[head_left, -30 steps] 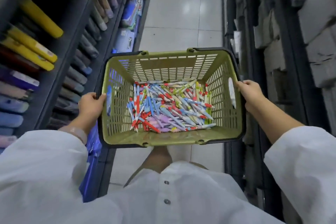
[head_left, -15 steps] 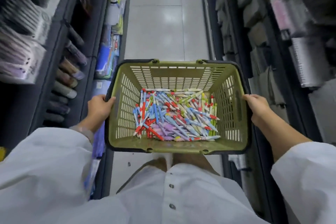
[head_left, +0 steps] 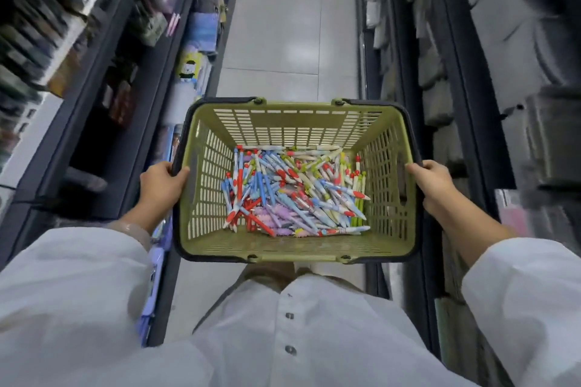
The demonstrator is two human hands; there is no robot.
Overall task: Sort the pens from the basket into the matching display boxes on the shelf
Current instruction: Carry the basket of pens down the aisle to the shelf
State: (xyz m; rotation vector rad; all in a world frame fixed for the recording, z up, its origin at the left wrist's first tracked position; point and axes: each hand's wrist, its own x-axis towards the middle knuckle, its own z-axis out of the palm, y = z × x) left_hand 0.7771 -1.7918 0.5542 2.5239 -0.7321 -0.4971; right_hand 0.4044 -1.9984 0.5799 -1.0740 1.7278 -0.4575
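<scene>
Narrow shelves flank the basket, gripped by left hand and right hand; tilting could spill pens.

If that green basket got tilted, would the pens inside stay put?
Probably not. The pens lie in a loose, crisscrossed heap, so they would likely slide and roll toward the low side. The basket has tall slotted walls, so most should stay inside.
</scene>
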